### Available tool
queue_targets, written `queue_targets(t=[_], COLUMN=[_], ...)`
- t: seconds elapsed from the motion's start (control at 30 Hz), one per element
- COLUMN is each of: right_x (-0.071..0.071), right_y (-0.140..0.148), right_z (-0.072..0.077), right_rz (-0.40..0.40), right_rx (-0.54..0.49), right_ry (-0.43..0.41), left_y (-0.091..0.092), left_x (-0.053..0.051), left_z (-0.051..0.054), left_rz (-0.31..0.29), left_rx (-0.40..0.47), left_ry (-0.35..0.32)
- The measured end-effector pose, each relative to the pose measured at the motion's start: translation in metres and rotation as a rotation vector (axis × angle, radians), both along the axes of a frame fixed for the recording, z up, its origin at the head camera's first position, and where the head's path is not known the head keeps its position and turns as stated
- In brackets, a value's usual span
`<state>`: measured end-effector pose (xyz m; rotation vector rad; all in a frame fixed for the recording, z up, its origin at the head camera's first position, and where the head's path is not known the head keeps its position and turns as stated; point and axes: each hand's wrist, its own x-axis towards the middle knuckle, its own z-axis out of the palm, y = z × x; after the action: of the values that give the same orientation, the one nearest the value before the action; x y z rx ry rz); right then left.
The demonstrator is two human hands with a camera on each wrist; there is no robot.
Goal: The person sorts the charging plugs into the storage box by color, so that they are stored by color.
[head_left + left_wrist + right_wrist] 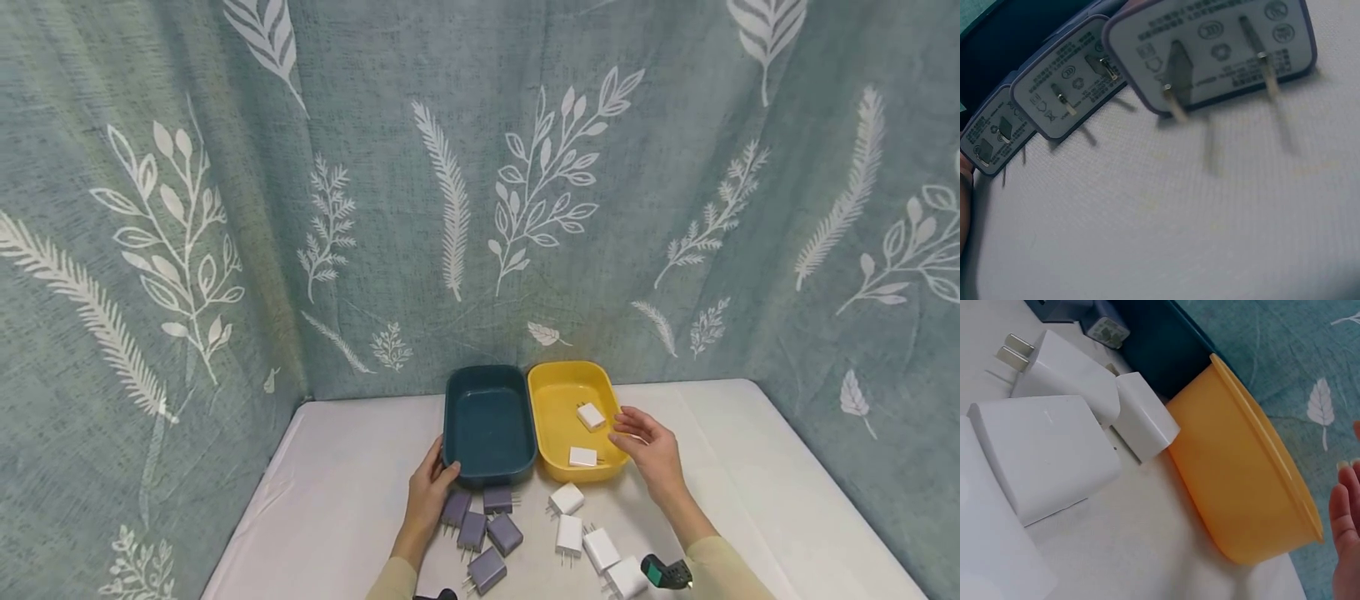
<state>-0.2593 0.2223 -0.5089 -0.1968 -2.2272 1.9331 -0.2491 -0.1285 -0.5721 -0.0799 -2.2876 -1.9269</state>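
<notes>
My left hand (426, 493) rests against the near left corner of a dark blue bin (491, 479), its thumb by the rim and its fingers along the outer side. At the right side of a yellow bin (581, 473) is my right hand (654, 454), fingers loosely bent and holding nothing; the right wrist view shows its fingers (1344, 519) just off the bin's wall (1241, 481). Two white chargers (591, 416) lie inside the yellow bin. Several purple chargers (487, 570) lie in front of the blue bin, and several white ones (568, 535) in front of the yellow bin.
Both bins stand side by side at the back of a white-covered table (315, 492). Behind and at both sides hangs a green-blue curtain (480, 333) with white leaf patterns. A dark device with a green part (654, 572) is by my right wrist.
</notes>
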Motion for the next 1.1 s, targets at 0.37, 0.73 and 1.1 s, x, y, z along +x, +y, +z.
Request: queue_targets(t=[0.37,0.73,1.1], right_x=[0.011,0.020,0.029], right_y=[-0.001,-0.007,-0.009], right_z=[-0.009,-0.014,-0.019], right_rz=[0.021,0.058,0.104], right_rx=[0.019,-0.002,-0.010], right_ry=[0.031,0.063,0.143], left_y=[-0.001,0.001,-0.001], left_x=[-0.001,0.015,0.005], left_z=[-0.005,0.027,0.010], left_rz=[-0.001,-0.034,-0.011], left_rx=[0.002,0.009,0.005], left_ry=[0.009,-0.013,-0.005])
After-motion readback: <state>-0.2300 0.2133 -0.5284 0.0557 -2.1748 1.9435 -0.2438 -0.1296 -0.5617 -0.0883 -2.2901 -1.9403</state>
